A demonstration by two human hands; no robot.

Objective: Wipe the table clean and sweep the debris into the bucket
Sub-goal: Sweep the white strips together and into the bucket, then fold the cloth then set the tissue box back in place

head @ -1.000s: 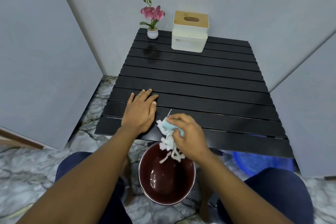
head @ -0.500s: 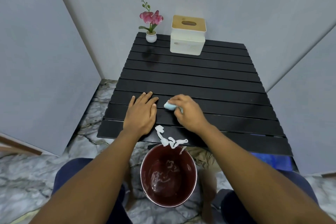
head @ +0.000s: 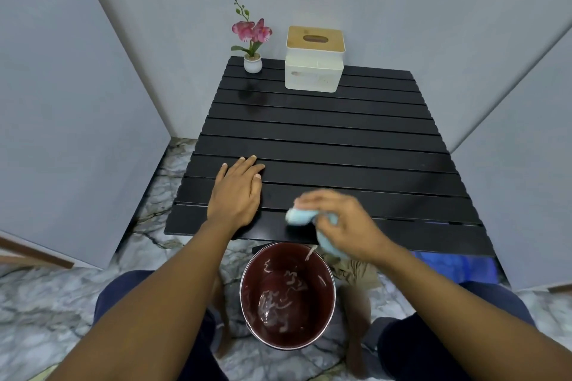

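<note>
A black slatted table [head: 325,139] fills the middle of the head view. My left hand [head: 236,192] lies flat on its near left slats, fingers together, holding nothing. My right hand [head: 343,221], blurred by motion, grips a light blue cloth [head: 298,215] at the table's near edge. Just below that edge, between my knees, a dark red bucket [head: 247,294] stands on the floor. White shreds of debris [head: 278,291] lie inside it, and one thin strip [head: 309,254] hangs at its far rim.
A small white pot with pink flowers [head: 252,40] and a white tissue box with a wooden lid [head: 314,63] stand at the table's far edge. Grey walls close in on both sides. A blue basin [head: 448,266] sits under the table's right side on the marble floor.
My right hand has dragged the cloth back toward the near edge. The white shreds that lay at the edge have gone off the table into the bucket. My left hand stayed put.
</note>
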